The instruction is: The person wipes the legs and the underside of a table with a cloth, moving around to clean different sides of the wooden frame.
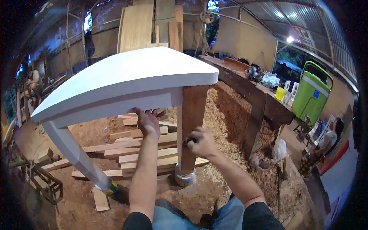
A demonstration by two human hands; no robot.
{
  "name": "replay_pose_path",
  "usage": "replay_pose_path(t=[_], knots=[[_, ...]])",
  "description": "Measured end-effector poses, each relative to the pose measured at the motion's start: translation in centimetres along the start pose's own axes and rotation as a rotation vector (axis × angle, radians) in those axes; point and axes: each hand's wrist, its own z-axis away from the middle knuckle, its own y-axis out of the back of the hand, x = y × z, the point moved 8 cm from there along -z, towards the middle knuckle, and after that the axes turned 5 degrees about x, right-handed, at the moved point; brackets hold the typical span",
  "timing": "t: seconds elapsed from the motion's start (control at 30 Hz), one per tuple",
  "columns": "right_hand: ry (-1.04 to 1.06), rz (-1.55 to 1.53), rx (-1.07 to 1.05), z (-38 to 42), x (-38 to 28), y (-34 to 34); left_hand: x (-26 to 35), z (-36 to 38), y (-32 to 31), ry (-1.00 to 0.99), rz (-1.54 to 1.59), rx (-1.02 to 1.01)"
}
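Your left hand (pixel 147 122) is gripping the white table (pixel 126 73) under its front edge, while your right hand (pixel 201 142) is pressing closed fingers against the one bare wooden leg (pixel 191 122). One white leg (pixel 73 149) is standing well apart at the left corner, leaving open ground between.

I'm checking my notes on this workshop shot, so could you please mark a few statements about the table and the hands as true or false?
1. The table top is painted white. True.
2. The left hand rests on the dirt floor. False: it grips under the table's white apron.
3. The right hand presses against the unpainted wooden leg. True; something small and dark sits under its fingers, but I cannot tell what.
4. Both legs in view are painted white. False: only the left leg is white.
5. The green cooler lies on the floor under the table. False: it stands at the right on a bench.
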Motion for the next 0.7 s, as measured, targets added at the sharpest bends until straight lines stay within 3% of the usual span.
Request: replay_pose_path(t=[0.1, 0.17, 0.27, 0.33, 0.43, 0.53, 0.57, 0.6, 0.7], knots=[[0.173, -0.078, 0.435, -2.6, -2.8, 6.4, -0.1, 0.1, 0.6, -0.005, -0.005, 0.042], [0.177, -0.033, 0.604, -4.6, -2.8, 8.6, 0.0, 0.2, 0.5, -0.030, 0.008, -0.009], [0.353, 0.077, 0.676, -6.7, -2.3, 9.1, 0.1, 0.1, 0.3, -0.045, 0.013, -0.004], [0.186, -0.222, 0.645, -8.2, 1.4, 7.3, 0.2, 0.4, 0.4, -0.035, 0.006, 0.013], [0.093, -0.219, 0.341, -5.9, 4.0, 2.6, 0.3, 0.2, 0.2, -0.047, -0.003, 0.027], [0.070, 0.083, -0.259, 4.4, 8.3, -8.2, -0.3, -0.3, 0.7, -0.031, 0.014, 0.006], [-0.063, 0.125, -0.334, 8.2, 7.1, -8.3, -0.1, -0.1, 0.5, -0.042, 0.012, 0.009], [-0.010, -0.027, -0.309, 11.9, 8.0, -10.3, -0.1, 0.0, 0.4, -0.034, 0.008, 0.004], [-0.093, 0.001, -0.389, 18.9, 8.3, -11.7, 0.0, -0.2, 0.2, -0.020, -0.013, 0.007]])
